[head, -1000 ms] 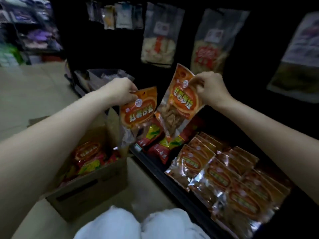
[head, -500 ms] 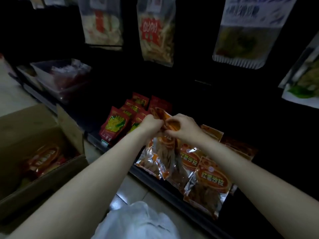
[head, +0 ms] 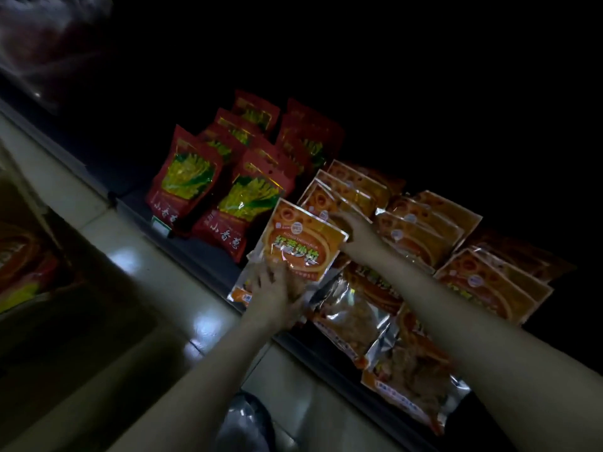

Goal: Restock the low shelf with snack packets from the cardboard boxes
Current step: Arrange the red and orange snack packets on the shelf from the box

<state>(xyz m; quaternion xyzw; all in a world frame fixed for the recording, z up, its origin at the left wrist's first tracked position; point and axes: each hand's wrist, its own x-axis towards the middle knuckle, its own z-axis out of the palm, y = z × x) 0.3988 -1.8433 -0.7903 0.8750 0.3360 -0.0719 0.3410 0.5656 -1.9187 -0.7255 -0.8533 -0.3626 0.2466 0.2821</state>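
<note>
Orange packet [head: 301, 244] stands tilted, top far-left, reading 红薯沙拉; left hand [head: 272, 288] fingers spread on it, right hand [head: 354, 228] fingers hidden.

Low shelf [head: 208, 256]: red packets [head: 186, 177], orange packets [head: 421, 223] in rows.
</note>
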